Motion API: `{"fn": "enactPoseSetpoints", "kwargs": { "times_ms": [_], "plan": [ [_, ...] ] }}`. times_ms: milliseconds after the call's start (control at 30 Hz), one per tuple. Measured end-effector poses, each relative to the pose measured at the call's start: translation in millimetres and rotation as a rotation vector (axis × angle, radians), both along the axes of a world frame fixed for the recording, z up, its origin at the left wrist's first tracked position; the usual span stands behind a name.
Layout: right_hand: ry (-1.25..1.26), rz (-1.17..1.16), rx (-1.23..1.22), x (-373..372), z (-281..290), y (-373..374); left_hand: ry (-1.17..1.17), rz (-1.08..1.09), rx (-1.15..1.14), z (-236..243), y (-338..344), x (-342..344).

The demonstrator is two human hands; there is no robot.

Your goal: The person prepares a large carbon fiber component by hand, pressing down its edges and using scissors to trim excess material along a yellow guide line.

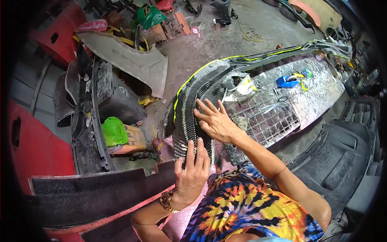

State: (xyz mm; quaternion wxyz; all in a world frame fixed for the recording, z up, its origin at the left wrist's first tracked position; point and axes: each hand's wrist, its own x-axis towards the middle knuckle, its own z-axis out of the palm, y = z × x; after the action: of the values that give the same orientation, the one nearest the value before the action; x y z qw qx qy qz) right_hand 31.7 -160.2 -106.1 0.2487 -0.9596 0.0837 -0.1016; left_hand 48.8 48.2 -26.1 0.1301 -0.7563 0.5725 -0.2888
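Observation:
A long, curved mould point(201, 80) lined with black woven carbon-fibre cloth runs from in front of me to the far right, edged in places with bright yellow tape. My right hand point(219, 124) lies on the cloth with its fingers spread. Nearer to me, my left hand point(192, 169), below a gold wristwatch point(167, 201), rests its outstretched fingertips on the near end of the weave. Neither hand grips anything. The palms hide the cloth directly beneath them.
Right of the mould stands a worktable with a wire grid point(271, 126), a blue tape dispenser point(287, 82), a yellow tape roll point(304, 85) and scissors point(281, 97). Grey and red body panels point(129, 60) crowd the left. A black moulded panel point(334, 157) lies at right.

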Motion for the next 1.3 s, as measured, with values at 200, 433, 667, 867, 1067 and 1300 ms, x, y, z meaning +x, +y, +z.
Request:
{"fn": "enactPoseSetpoints", "kwargs": {
  "times_ms": [200, 433, 667, 867, 1067, 1300],
  "plan": [
    [-0.003, -0.026, 0.021, 0, 19, 0, 0.051, 0.061, 0.055, 6, 4, -6],
    [-0.448, -0.265, 0.777, -96, -9, -59, 0.522, -0.38, -0.247, 74, 47, -9],
    [-0.457, -0.589, 1.064, -140, -70, -21, 0.921, -0.274, -1.541, 30, 38, 160],
    [-0.662, -0.824, 1.014, -128, -72, 5, 1.537, 0.038, -1.439, -116, -48, 335],
    [-0.823, -1.147, 0.856, -131, -65, 46, 1.81, 0.184, -0.989, -325, -23, 392],
    [-0.794, -1.281, 0.974, -142, -83, 122, 2.26, 1.006, -0.533, -475, 119, 346]
  ]
}}
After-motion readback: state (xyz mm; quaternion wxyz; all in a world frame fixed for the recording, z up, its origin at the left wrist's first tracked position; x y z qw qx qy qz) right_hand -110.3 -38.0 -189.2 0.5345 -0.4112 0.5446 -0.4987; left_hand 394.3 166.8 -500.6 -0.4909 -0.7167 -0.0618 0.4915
